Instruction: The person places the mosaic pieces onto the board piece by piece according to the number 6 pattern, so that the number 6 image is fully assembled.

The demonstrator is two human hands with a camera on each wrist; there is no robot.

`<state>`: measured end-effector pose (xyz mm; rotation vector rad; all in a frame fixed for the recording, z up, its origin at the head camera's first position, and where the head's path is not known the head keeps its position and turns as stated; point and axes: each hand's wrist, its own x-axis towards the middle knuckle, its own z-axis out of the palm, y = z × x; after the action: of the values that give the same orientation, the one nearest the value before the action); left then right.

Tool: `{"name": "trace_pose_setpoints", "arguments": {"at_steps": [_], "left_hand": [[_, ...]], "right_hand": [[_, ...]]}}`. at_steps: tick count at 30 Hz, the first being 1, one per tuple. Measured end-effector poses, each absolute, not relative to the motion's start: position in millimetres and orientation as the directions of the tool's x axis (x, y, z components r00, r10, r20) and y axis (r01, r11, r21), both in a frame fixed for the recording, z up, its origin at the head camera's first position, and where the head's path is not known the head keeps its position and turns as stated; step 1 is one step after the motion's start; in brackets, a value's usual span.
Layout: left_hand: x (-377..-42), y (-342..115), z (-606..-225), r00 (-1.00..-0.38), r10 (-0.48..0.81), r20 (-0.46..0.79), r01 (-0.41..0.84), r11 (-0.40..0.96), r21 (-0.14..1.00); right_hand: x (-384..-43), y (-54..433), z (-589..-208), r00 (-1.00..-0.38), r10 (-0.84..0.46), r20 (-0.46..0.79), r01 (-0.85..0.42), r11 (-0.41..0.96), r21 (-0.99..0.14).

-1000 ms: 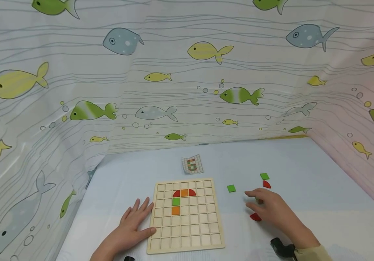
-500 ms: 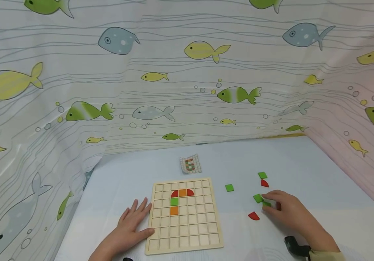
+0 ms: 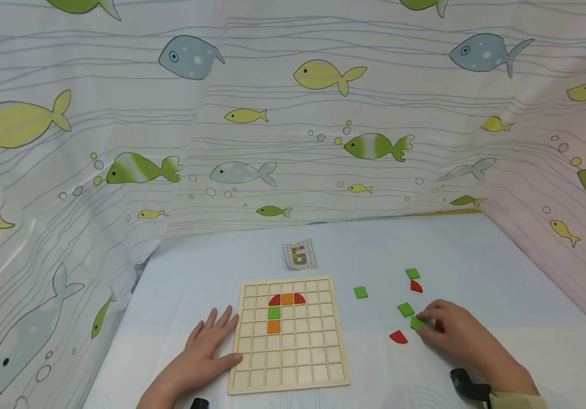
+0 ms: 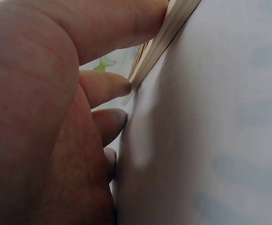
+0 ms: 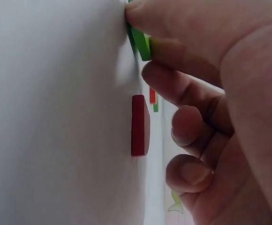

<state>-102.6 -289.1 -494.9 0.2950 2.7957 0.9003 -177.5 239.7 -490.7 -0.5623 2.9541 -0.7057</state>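
Note:
In the head view, my left hand (image 3: 203, 355) lies with spread fingers at the left side of a wooden grid board (image 3: 318, 357); its thumb and fingertips touch the board's edge. Red, orange and green pieces form a hook shape in the upper cells. To the right of the board, my right hand (image 3: 464, 332) pinches a green square tile (image 3: 416, 323) between thumb and index finger, low at the table. The right wrist view shows this green tile (image 5: 140, 43) at the fingertips, and a red piece (image 5: 139, 125) below the other, curled fingers.
Around the right hand lie a green tile (image 3: 406, 309), a red quarter-round piece (image 3: 398, 337), another red one (image 3: 416, 286) and a green tile (image 3: 412, 274). Closer to the board is a green tile (image 3: 361, 292). A small pattern card (image 3: 300, 255) lies behind the board.
My right hand has moved right from above the green tiles and now pinches one of them, uncovering the tile beside it. The left hand stays at the board's edge.

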Motion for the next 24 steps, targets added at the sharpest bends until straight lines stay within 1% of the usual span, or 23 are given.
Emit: {"name": "trace_pose_setpoints", "arguments": {"at_steps": [5, 11, 16, 18, 21, 24], "left_hand": [[-103.4, -289.1, -492.2, -0.961, 0.251, -0.119, 0.133, 0.791, 0.597], [-103.1, -288.9, -492.0, -0.962, 0.246, -0.121, 0.126, 0.789, 0.602], [-103.5, -288.4, -494.5, -0.963, 0.239, -0.124, 0.118, 0.788, 0.604], [-103.5, -288.3, -495.2, -0.963, 0.236, -0.128, 0.116, 0.795, 0.596], [-103.1, -288.2, -494.8, -0.964, 0.231, -0.129, 0.112, 0.800, 0.590], [-102.2, -287.9, -492.7, -0.964, 0.230, -0.131, 0.110, 0.797, 0.593]], "right_hand": [[-176.2, 235.1, -489.4, -0.925, -0.368, 0.099, -0.371, 0.810, -0.455], [-176.4, 214.1, -483.6, -0.894, -0.420, 0.158, -0.442, 0.766, -0.466], [-178.7, 189.0, -479.5, -0.845, -0.490, 0.214, -0.528, 0.705, -0.473], [-179.8, 178.4, -478.7, -0.811, -0.535, 0.237, -0.578, 0.670, -0.467], [-181.0, 161.4, -477.2, -0.776, -0.587, 0.230, -0.622, 0.653, -0.433], [-181.9, 145.2, -474.7, -0.759, -0.620, 0.199, -0.640, 0.654, -0.404]]}}
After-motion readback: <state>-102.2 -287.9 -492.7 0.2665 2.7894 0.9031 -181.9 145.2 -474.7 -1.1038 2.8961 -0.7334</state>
